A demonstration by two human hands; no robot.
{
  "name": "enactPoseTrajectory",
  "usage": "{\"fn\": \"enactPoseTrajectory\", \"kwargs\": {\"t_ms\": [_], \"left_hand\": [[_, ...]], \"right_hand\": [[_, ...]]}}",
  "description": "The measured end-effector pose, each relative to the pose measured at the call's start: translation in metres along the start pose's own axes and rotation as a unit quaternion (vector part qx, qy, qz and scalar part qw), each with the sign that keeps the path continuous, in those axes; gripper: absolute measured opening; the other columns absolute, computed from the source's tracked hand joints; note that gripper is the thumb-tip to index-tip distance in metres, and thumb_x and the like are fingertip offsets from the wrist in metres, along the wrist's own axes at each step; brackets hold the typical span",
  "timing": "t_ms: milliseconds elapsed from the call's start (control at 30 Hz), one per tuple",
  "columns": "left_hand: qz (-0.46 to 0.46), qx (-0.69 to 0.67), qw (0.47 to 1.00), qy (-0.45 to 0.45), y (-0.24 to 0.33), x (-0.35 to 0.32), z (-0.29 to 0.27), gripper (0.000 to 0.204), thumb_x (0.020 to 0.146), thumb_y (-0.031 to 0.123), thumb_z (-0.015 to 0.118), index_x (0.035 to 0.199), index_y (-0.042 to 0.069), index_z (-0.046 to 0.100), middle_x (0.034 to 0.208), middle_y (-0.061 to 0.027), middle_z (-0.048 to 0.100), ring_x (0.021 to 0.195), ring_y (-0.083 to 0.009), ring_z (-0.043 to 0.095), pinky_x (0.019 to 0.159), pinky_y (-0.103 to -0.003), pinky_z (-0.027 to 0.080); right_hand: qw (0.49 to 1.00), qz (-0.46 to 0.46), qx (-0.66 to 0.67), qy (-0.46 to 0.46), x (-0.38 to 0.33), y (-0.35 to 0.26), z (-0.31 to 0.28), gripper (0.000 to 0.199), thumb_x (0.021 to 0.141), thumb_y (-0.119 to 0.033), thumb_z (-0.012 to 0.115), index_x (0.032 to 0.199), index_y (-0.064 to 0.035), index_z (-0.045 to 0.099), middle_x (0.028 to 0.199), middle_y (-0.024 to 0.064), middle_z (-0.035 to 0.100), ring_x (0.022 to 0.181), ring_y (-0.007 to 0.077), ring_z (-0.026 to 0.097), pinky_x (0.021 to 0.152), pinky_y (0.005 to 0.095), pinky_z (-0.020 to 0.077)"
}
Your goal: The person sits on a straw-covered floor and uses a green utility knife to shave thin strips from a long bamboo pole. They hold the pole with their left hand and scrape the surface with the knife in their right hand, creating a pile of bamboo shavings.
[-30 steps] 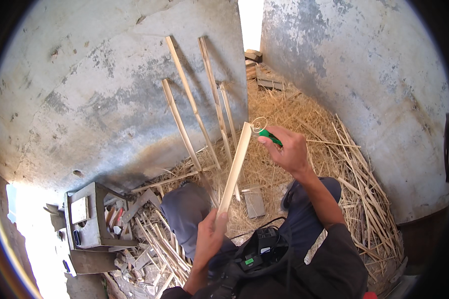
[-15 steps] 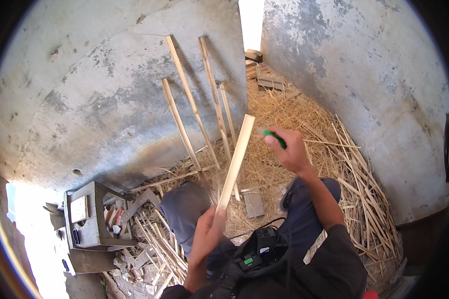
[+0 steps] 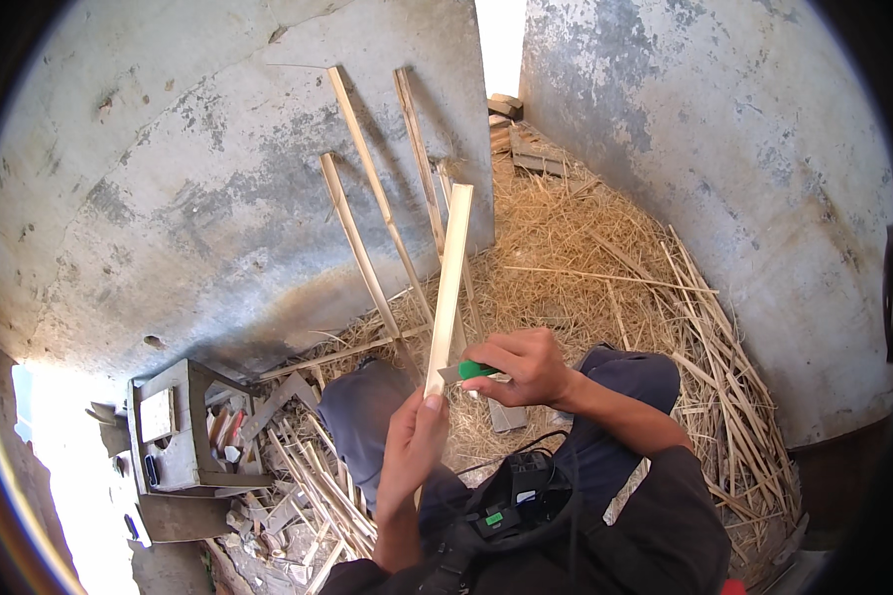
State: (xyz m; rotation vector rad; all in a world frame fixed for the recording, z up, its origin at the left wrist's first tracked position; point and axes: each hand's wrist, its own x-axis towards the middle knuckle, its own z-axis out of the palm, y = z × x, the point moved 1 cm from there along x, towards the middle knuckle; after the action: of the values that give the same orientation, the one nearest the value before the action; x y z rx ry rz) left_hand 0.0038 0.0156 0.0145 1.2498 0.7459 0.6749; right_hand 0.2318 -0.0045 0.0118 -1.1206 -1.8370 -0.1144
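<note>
My left hand (image 3: 412,446) grips the lower end of a long pale bamboo strip (image 3: 448,283), which stands almost upright and points away from me. My right hand (image 3: 526,365) holds a green-handled knife (image 3: 469,372), its short blade resting against the right side of the strip just above my left thumb. My knees in dark trousers lie below both hands.
Several longer bamboo strips (image 3: 365,203) lean on the grey concrete wall (image 3: 198,178) ahead. Straw and split bamboo offcuts (image 3: 704,327) cover the floor to the right. A small grey wooden box with tools (image 3: 174,436) sits at lower left. A black device with cables hangs on my chest (image 3: 511,491).
My right hand with the knife has come down from near the strip's top to its lower part, close to my left hand. The strip has stayed nearly upright.
</note>
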Motion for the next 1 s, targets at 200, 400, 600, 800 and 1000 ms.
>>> {"fn": "enactPoseTrajectory", "kwargs": {"t_ms": [200, 400, 600, 800, 1000], "left_hand": [[-0.004, -0.009, 1.000, -0.006, 0.002, 0.002, 0.002, 0.035, 0.119, 0.040, 0.046, 0.104, 0.010, 0.057, 0.065, 0.0050, 0.043, 0.051, -0.0025, 0.032, 0.046, -0.021, 0.025], [-0.010, -0.003, 1.000, -0.017, 0.000, 0.000, -0.001, 0.039, 0.118, 0.043, 0.045, 0.100, 0.010, 0.053, 0.064, 0.0051, 0.040, 0.050, -0.0032, 0.031, 0.044, -0.022, 0.024], [-0.012, 0.005, 1.000, -0.024, 0.000, 0.000, -0.002, 0.041, 0.118, 0.045, 0.044, 0.098, 0.010, 0.052, 0.063, 0.0052, 0.039, 0.050, -0.0031, 0.032, 0.043, -0.023, 0.024], [-0.011, 0.012, 1.000, -0.024, -0.004, -0.002, -0.005, 0.042, 0.118, 0.045, 0.044, 0.096, 0.010, 0.051, 0.064, 0.0045, 0.040, 0.050, -0.0042, 0.033, 0.043, -0.024, 0.025], [-0.021, -0.014, 0.999, -0.031, -0.006, -0.005, -0.005, 0.043, 0.118, 0.044, 0.044, 0.094, 0.009, 0.050, 0.063, 0.0036, 0.040, 0.049, -0.0051, 0.033, 0.043, -0.025, 0.025]], "right_hand": [[1.000, 0.005, -0.002, -0.009, -0.003, 0.001, 0.004, 0.032, 0.092, -0.042, 0.086, 0.101, -0.0120, 0.078, 0.077, 0.0010, 0.070, 0.059, 0.0214, 0.069, 0.052, 0.0348, 0.0532], [0.999, -0.003, -0.025, -0.025, 0.001, -0.005, -0.003, 0.030, 0.093, -0.040, 0.084, 0.105, -0.0136, 0.077, 0.077, 0.0012, 0.068, 0.060, 0.0213, 0.070, 0.054, 0.0341, 0.0550], [0.998, -0.016, -0.060, -0.007, 0.001, -0.004, -0.002, 0.037, 0.092, -0.049, 0.084, 0.101, -0.0136, 0.079, 0.072, -0.0006, 0.065, 0.055, 0.0187, 0.066, 0.051, 0.0334, 0.0521], [0.995, -0.017, -0.094, -0.006, 0.007, -0.006, -0.008, 0.036, 0.092, -0.048, 0.085, 0.102, -0.0136, 0.079, 0.072, -0.0005, 0.064, 0.055, 0.0182, 0.065, 0.051, 0.0337, 0.0512], [0.994, -0.012, -0.106, 0.002, 0.005, 0.002, -0.010, 0.038, 0.093, -0.050, 0.083, 0.104, -0.0137, 0.080, 0.072, -0.0008, 0.065, 0.055, 0.0175, 0.065, 0.051, 0.0333, 0.0509]]}}
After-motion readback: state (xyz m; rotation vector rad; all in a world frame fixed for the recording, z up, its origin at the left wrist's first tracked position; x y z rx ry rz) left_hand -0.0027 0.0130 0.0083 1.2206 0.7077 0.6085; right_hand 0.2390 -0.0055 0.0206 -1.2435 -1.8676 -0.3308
